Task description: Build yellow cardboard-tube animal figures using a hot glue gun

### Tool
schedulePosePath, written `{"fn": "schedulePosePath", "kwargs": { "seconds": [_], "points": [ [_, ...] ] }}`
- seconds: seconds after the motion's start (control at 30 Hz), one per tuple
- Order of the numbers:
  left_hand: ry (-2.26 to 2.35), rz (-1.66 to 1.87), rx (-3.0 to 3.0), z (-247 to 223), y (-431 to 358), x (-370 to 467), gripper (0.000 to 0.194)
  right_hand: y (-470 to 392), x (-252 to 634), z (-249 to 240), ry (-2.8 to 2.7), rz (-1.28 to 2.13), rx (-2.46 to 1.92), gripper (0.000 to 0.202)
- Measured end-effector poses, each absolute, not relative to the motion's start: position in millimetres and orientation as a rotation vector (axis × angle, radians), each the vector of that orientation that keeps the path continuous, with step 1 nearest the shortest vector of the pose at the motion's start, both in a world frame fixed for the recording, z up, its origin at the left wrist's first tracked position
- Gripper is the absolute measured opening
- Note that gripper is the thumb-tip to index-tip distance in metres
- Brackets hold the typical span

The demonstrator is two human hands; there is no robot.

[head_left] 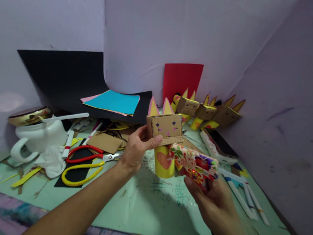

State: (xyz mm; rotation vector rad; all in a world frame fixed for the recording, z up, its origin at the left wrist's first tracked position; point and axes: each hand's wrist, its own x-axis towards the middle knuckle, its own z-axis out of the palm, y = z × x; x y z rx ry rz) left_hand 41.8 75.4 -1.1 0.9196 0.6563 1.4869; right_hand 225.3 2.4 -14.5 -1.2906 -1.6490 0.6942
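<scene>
My left hand (137, 147) grips a cardboard animal figure (167, 125) by its box-shaped head, thumb across the front. The head has pointed yellow ears edged in pink and a drawn face. Below it is a yellow paper tube body (163, 163) with an orange heart. My right hand (213, 203) is closed around a flower-patterned hot glue gun (195, 164) with a small red light on. Its front end is close beside the tube, under the head; whether the nozzle touches is hidden. A glue stick (231, 175) projects from its rear, and a cord hangs below.
Red-and-yellow scissors (92, 162) lie left, near a white mug (40, 137) and crumpled tissue (52, 162). Similar cardboard figures (206, 110) line the back right. Markers (249, 198) lie on the right. Blue paper (114, 102) and a red sheet (181, 78) are behind.
</scene>
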Motion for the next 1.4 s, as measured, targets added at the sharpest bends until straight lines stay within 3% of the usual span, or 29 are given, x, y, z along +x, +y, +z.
{"fn": "schedulePosePath", "kwargs": {
  "seconds": [1.0, 1.4],
  "points": [
    [0.653, 1.496, 0.888, 0, 75, 42, 0.055, 5, 222, -22, -1.546, 0.646, -1.281, 0.032],
    [0.642, 1.527, 0.954, -5, 77, 42, 0.057, 1, 216, -20, -1.597, 0.589, -1.294, 0.023]
  ]
}}
